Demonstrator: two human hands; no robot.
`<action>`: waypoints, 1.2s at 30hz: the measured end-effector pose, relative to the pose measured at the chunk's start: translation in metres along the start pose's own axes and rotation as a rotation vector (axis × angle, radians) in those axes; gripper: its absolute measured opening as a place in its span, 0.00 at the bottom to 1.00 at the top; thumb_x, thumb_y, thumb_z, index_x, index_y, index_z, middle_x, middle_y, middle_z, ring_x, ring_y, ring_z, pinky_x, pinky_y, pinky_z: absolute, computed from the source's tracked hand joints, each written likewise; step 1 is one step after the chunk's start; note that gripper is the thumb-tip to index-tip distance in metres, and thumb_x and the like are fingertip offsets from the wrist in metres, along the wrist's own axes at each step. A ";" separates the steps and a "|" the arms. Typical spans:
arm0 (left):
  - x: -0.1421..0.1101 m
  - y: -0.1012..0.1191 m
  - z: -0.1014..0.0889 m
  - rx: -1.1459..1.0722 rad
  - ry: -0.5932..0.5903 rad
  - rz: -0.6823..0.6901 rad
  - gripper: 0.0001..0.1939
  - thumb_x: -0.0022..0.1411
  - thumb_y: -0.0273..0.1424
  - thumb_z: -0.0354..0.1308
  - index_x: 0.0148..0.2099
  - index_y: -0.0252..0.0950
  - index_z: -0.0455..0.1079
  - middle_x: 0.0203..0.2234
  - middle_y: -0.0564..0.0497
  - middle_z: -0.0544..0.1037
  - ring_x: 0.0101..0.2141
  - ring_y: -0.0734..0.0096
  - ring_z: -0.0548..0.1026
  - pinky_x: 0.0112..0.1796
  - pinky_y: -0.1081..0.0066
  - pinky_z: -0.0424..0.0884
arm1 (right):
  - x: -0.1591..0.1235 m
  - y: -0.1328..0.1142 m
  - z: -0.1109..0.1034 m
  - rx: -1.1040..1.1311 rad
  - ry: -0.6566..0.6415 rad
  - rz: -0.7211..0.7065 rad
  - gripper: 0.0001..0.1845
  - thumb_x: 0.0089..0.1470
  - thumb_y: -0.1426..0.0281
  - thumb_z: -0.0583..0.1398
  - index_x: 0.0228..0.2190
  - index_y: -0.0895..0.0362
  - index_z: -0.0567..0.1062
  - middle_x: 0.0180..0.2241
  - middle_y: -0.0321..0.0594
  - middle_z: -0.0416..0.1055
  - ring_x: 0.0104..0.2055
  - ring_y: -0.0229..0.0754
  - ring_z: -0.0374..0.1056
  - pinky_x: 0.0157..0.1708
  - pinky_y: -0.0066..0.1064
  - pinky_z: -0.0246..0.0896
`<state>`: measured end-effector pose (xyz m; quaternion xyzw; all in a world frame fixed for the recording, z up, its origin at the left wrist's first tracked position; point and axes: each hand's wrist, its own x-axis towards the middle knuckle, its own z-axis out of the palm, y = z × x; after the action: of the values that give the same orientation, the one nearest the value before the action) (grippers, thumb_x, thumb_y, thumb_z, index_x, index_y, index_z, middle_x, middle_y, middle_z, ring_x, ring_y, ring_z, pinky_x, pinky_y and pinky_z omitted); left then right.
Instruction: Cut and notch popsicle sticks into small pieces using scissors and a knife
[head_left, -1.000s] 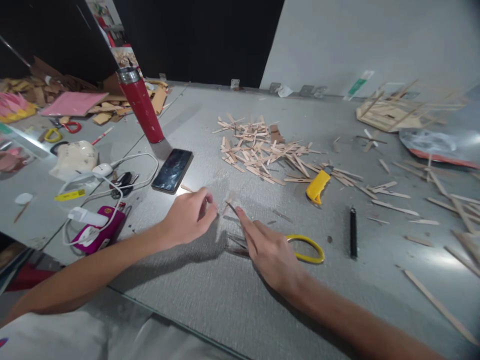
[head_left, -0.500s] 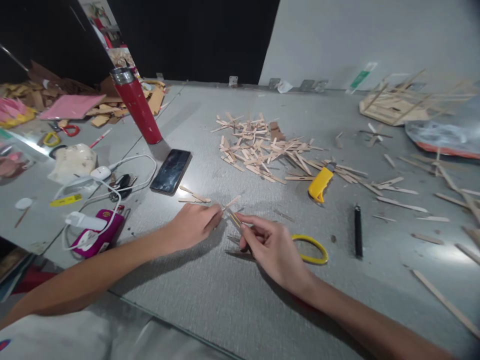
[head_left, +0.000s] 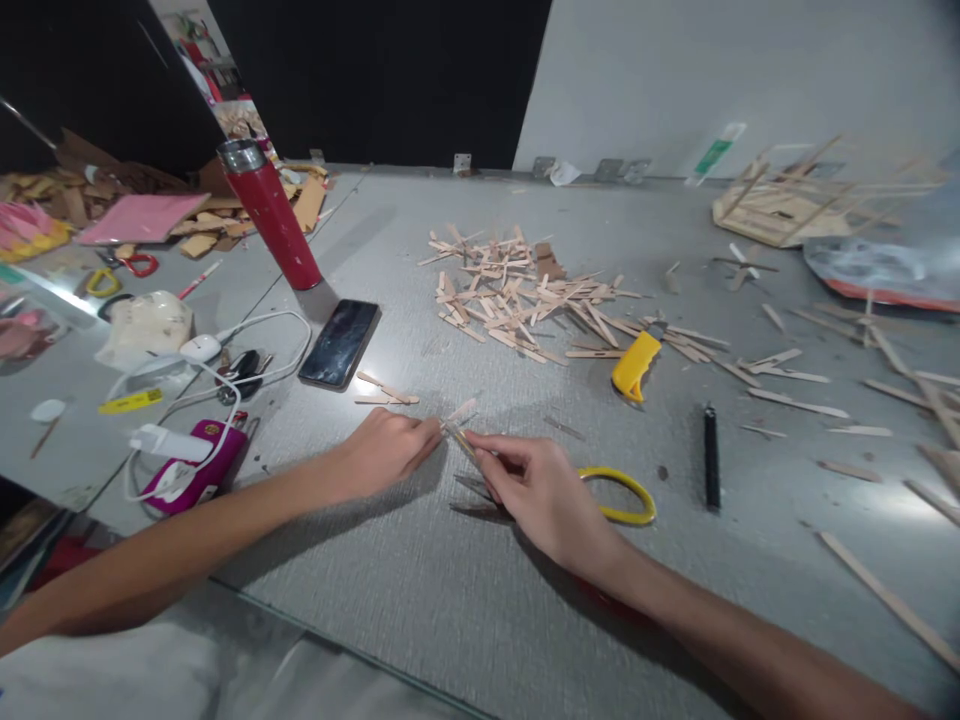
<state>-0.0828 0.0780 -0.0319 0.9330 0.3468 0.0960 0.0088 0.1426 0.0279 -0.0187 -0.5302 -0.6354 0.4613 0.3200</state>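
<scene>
My left hand [head_left: 394, 448] is closed in a pinch on a short wooden craft stick [head_left: 463, 409], whose pale end sticks out past the fingertips. In the fingers of my right hand [head_left: 536, 490] is a slim, partly shiny strip [head_left: 460, 438], perhaps a blade or tweezers; its kind is unclear. Its tip meets the craft stick beside my left fingertips. Under my right hand lies a pair of scissors with a yellow handle [head_left: 626, 497], the blades pointing left and partly covered. Two or three more craft sticks [head_left: 386, 398] lie just beyond my left hand.
Farther back is a heap of craft sticks [head_left: 517, 295], with a yellow cutter [head_left: 637, 366] and black pen-like tool [head_left: 711, 458] to the right. A phone [head_left: 340, 344], red bottle [head_left: 270, 215] and purple power bank [head_left: 196, 465] with white cable stand left. A stick frame [head_left: 780, 215] sits back right.
The slim strip in my right hand has shifted slightly left and now touches the craft stick at my left fingertips. My left hand stays nearly in place.
</scene>
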 end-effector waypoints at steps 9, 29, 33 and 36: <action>0.001 0.000 -0.004 0.015 -0.044 0.032 0.15 0.75 0.26 0.46 0.36 0.34 0.70 0.19 0.50 0.75 0.18 0.69 0.72 0.22 0.71 0.60 | 0.004 0.001 0.000 -0.011 -0.032 0.013 0.26 0.63 0.60 0.56 0.50 0.63 0.84 0.19 0.31 0.58 0.23 0.37 0.51 0.27 0.35 0.67; 0.002 0.011 -0.006 0.033 -0.070 -0.160 0.15 0.77 0.32 0.45 0.43 0.32 0.71 0.23 0.46 0.79 0.22 0.61 0.78 0.24 0.70 0.65 | 0.009 0.000 -0.001 0.145 -0.008 0.051 0.26 0.62 0.58 0.58 0.49 0.64 0.82 0.18 0.30 0.63 0.20 0.34 0.55 0.19 0.29 0.52; 0.000 0.015 -0.005 0.004 -0.041 -0.212 0.14 0.77 0.32 0.46 0.43 0.32 0.70 0.24 0.46 0.80 0.23 0.61 0.79 0.24 0.70 0.65 | 0.002 0.000 -0.002 0.095 0.004 -0.003 0.26 0.65 0.60 0.56 0.55 0.63 0.77 0.22 0.34 0.71 0.22 0.37 0.63 0.22 0.30 0.59; -0.003 0.012 -0.002 -0.037 -0.017 -0.231 0.11 0.76 0.28 0.46 0.43 0.33 0.69 0.26 0.46 0.81 0.24 0.62 0.80 0.25 0.71 0.65 | -0.002 0.000 -0.004 0.116 -0.039 0.010 0.26 0.66 0.60 0.56 0.58 0.61 0.74 0.24 0.35 0.73 0.24 0.38 0.66 0.23 0.30 0.61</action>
<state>-0.0772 0.0667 -0.0294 0.8873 0.4500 0.0930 0.0397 0.1461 0.0267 -0.0169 -0.5047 -0.6110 0.5094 0.3354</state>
